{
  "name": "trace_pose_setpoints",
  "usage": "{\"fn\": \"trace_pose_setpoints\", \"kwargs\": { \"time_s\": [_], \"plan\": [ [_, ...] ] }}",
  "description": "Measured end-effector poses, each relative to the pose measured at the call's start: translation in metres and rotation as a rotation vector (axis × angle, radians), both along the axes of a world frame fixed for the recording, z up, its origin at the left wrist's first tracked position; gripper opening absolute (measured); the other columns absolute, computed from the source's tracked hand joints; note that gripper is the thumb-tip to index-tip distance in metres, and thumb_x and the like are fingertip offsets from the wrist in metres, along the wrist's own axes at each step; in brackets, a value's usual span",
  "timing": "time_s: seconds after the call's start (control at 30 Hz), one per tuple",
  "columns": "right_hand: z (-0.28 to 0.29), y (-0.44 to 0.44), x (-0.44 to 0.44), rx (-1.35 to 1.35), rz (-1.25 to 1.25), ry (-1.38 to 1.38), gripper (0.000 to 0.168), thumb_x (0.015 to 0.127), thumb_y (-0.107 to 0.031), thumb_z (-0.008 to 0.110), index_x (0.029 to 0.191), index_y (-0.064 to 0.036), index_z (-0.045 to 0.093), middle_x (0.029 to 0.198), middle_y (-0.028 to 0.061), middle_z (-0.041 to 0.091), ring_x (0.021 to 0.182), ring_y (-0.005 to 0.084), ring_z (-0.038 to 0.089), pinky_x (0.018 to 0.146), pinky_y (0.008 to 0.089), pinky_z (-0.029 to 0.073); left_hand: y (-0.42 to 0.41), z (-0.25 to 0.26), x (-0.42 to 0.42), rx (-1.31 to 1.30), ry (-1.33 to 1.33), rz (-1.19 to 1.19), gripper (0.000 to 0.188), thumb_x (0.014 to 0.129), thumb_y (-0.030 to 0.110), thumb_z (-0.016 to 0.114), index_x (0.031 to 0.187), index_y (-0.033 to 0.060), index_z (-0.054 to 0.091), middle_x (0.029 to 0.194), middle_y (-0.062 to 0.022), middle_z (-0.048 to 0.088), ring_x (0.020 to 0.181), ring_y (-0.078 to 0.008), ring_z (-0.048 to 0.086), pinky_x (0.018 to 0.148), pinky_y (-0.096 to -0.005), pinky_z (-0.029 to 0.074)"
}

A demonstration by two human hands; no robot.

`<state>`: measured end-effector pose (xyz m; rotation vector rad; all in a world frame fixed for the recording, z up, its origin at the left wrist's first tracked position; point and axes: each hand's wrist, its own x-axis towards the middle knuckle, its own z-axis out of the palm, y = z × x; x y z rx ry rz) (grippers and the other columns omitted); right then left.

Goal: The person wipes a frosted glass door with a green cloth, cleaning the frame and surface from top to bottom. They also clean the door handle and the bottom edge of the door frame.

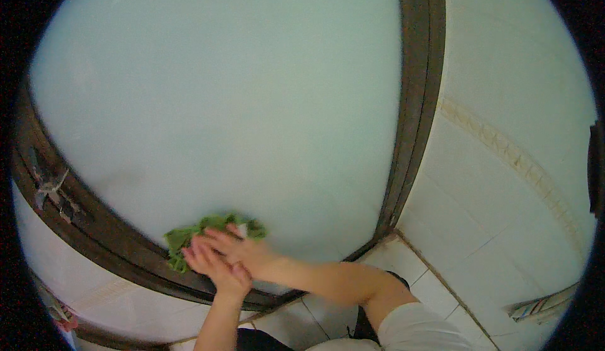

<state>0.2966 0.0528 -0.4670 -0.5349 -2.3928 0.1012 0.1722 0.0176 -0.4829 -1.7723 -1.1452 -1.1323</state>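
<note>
A crumpled green cloth lies against the lower part of a frosted glass panel, near the panel's dark frame. My right hand presses the cloth to the glass, its fingers spread over it and slightly blurred. Close against it, my left hand reaches up from below, with its fingertips at the cloth's lower edge and its thumb by the right hand. Whether the left fingers grip the cloth is hidden. A small white patch shows at the cloth beside my right fingers.
The brown door frame borders the glass, with a metal handle and lock at left. A tiled wall with a patterned border strip stands at right. Floor tiles lie below. A striped item is at lower right.
</note>
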Motion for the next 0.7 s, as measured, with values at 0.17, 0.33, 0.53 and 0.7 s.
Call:
{"fn": "trace_pose_setpoints", "kwargs": {
  "time_s": [0.17,0.33,0.53,0.7],
  "plan": [
    [-0.031,0.034,0.085,0.399,-0.522,0.003,0.07,0.082,-0.038,0.054,0.146,-0.014,0.037,0.157,0.0102,0.022,0.144,0.0349,0.017,0.115,0.0575,0.017,0.029,0.026,0.093,-0.058,0.088,-0.168,0.069,0.097,0.048,0.032,0.148,0.0013,0.028,0.152,-0.0199,0.03,0.14,-0.0414,0.023,0.114,-0.0564,0.014],
    [-0.056,0.061,0.19,0.422,-1.14,0.128,0.068,0.086,-0.044,0.051,0.146,-0.015,0.035,0.153,0.0155,0.025,0.142,0.0398,0.018,0.112,0.0628,0.014,0.061,0.057,0.212,-0.669,0.246,-0.625,0.066,0.089,0.029,0.049,0.146,0.0016,0.033,0.155,-0.0134,0.028,0.143,-0.0347,0.024,0.115,-0.0464,0.022],
    [-0.062,0.058,0.245,0.402,-1.384,0.437,0.067,0.086,-0.043,0.05,0.145,-0.015,0.036,0.15,0.0161,0.03,0.14,0.0398,0.021,0.111,0.0641,0.015,0.078,0.046,0.27,-0.34,0.742,-0.353,0.057,0.089,0.026,0.045,0.141,0.0036,0.043,0.154,-0.0068,0.032,0.147,-0.0221,0.018,0.113,-0.0359,0.022],
    [-0.041,0.052,0.196,0.459,-1.347,0.578,0.065,0.086,-0.042,0.049,0.145,-0.015,0.037,0.147,0.0166,0.034,0.139,0.0399,0.024,0.11,0.0651,0.015,0.073,0.062,0.245,-0.205,0.618,-0.438,0.055,0.087,0.025,0.048,0.139,0.0081,0.047,0.154,-0.0051,0.032,0.144,-0.0235,0.024,0.111,-0.0347,0.026]
  ]
}}
